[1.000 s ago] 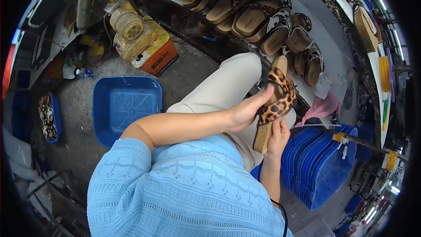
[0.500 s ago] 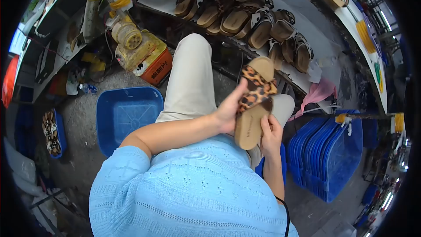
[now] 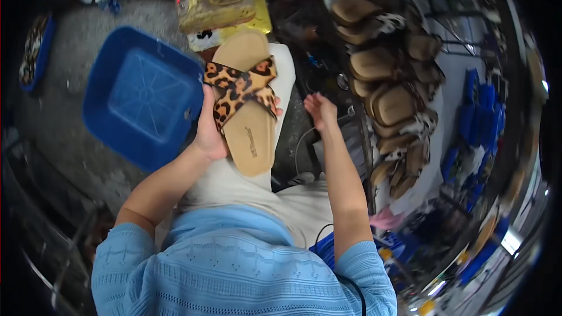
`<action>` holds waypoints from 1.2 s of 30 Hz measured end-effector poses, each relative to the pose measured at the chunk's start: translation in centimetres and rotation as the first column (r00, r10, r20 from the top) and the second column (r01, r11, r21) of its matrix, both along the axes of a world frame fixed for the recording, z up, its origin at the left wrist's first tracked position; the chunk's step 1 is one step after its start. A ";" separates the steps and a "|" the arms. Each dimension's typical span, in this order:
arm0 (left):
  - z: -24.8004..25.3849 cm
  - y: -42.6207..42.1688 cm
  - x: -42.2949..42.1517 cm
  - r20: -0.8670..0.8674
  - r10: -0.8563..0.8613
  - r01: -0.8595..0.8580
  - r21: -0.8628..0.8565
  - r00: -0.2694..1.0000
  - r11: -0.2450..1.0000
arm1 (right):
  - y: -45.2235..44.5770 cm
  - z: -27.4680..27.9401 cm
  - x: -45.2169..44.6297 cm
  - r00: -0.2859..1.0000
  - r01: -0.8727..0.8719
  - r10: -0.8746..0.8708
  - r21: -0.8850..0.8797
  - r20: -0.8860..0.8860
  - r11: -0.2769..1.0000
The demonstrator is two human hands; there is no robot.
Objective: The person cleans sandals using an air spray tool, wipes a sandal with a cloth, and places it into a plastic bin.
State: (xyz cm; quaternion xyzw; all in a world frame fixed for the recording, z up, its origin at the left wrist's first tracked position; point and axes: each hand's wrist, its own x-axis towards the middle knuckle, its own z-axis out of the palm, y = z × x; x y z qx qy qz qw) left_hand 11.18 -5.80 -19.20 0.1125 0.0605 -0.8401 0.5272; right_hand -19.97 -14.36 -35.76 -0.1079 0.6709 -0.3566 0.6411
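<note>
A sandal (image 3: pixel 253 140) with crossed leopard-print straps and a tan footbed hangs over my lap. My left hand (image 3: pixel 211 134) is closed around its side, thumb along the strap edge and fingertips showing at the far side. Off to the right, away from the sandal, my right hand (image 3: pixel 321 111) is in the air near the edge of the bench. Its fingers are loosely curved and apart, and I see nothing in them. Many more sandals (image 3: pixel 374 63), some with spotted straps, lie in a cluster on the bench, blurred.
A blue plastic tub (image 3: pixel 102 105) stands on the floor to my left. In front is a yellow stained machine (image 3: pixel 219 6). A small blue bin (image 3: pixel 36 52) with strap pieces or sandals sits at far left. Blue crates (image 3: pixel 483 117) are on the right.
My view has turned left. The sandal, previously in both hands, is now in my left hand only, further left near the tub. My right hand has let go and moved toward the bench.
</note>
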 end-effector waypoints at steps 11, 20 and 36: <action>-0.4 -2.7 0.7 0.090 -0.203 0.197 0.072 0.975 0.978 | -13.6 -12.9 -1.0 0.897 0.411 -0.425 0.123 0.122 0.903; -1.4 -3.1 -0.4 -0.042 -0.202 0.204 0.024 0.978 0.979 | -15.8 -14.0 -2.1 0.834 0.472 -0.412 -0.088 0.366 0.877; 0.4 -1.2 -6.4 -0.034 -0.142 0.137 -0.115 0.989 0.984 | 10.7 21.1 4.5 0.969 -0.248 0.226 -0.357 -0.102 0.901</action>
